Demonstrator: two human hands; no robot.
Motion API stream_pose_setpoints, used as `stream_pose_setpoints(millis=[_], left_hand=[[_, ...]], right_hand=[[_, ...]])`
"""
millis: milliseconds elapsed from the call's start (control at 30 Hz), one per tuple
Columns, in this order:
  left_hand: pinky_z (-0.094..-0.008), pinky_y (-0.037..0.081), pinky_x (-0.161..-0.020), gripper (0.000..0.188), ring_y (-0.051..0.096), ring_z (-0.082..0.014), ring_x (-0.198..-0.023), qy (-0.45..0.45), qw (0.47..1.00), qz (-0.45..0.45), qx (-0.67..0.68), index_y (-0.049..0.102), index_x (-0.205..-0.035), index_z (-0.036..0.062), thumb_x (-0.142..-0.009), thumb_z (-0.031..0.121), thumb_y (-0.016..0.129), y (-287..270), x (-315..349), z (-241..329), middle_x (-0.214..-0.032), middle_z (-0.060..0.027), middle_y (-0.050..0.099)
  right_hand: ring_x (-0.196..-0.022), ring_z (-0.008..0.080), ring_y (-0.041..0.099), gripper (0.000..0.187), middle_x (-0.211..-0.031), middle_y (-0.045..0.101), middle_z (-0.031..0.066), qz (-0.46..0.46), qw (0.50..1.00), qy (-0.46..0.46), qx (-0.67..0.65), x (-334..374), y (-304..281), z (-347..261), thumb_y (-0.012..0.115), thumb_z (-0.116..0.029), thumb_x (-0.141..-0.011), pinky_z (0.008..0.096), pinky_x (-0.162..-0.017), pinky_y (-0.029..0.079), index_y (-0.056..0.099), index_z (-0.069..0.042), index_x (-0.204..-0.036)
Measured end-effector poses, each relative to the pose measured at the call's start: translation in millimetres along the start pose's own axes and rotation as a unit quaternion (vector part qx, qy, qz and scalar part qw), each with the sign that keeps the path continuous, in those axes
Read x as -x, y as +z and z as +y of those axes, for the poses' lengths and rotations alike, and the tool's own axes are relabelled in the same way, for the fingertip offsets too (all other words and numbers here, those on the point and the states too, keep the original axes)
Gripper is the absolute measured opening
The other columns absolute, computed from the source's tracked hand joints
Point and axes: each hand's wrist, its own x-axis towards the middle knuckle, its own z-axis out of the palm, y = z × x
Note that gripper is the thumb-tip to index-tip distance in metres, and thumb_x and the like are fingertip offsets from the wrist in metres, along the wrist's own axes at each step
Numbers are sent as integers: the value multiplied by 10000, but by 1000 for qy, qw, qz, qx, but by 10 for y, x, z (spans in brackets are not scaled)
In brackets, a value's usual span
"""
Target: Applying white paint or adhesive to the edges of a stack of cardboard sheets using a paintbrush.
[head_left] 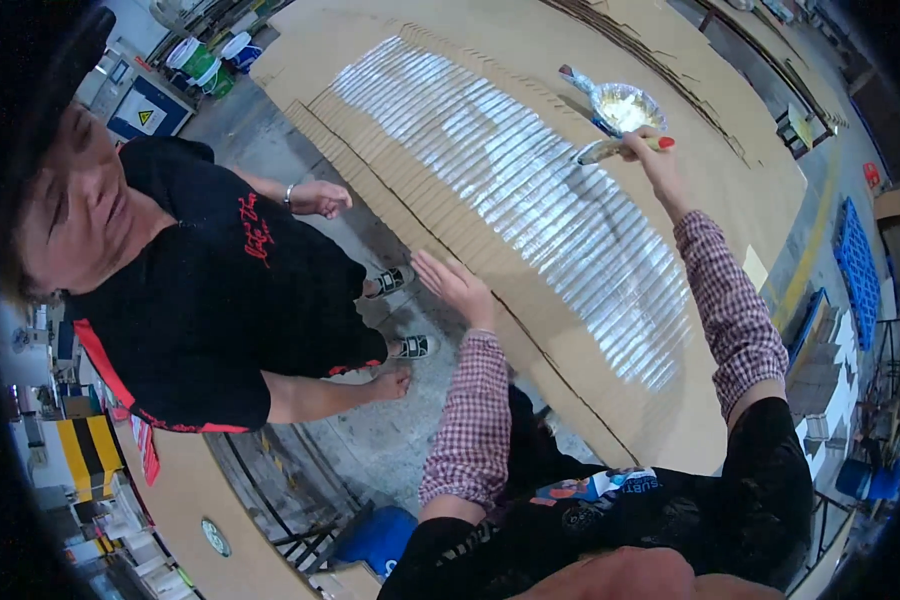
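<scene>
With the clock centred on the view, the wearer's black shirt (660, 510) fills 5 o'clock, its bare forearms covered by checked sleeves (470, 420). The left hand (457, 290) is nearly at the centre, released and flat, fingers stretched toward 10 o'clock. It hovers around the near edge of the cardboard-covered table (735, 195) and grasps nothing; whether it touches the edge I cannot tell.

From the centre out to 1 o'clock spread the strips (545, 205), brown and set side by side, with a glossy whitish coat across them. At 2 o'clock the right hand (657, 168) grips a brush (602, 152) by its red-tipped handle. The bristles point toward 9 o'clock, at the far border of the strips; contact is too small to judge.

Just beyond that hand is a bowl (654, 106) of pale paste, with a handle (576, 79) jutting toward 10 o'clock.

At 9 o'clock a co-worker (220, 290) in black stands beside the table, both hands loosely curled. Farther off, cardboard sheets (650, 55) lie toward 1 o'clock, a blue crate (855, 265) stands at 3, and buckets (205, 70) sit between 10 and 11.
</scene>
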Motion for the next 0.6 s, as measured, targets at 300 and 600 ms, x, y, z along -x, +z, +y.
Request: stream_pose_setpoints(millis=[300,600], left_hand=[[-448,111,-1114,516,217,-333,-1355,48,982,-90,-160,257,-1386,-33,-954,246,300,306,-434,-224,-1443,-208,274],[-428,106,-1122,527,202,-332,-1364,36,988,-44,-146,248,-1388,-48,-955,243,318,302,-431,-206,-1452,-201,263]], right_hand=[[-567,105,586,215,-626,603,44,-40,987,24,155,-279,240,192,632,-211,-799,225,-544,480,642,-3,-748],[-499,84,543,225,-550,571,28,-38,988,-19,147,-438,388,14,612,-211,-775,224,-494,443,626,-9,-678]])
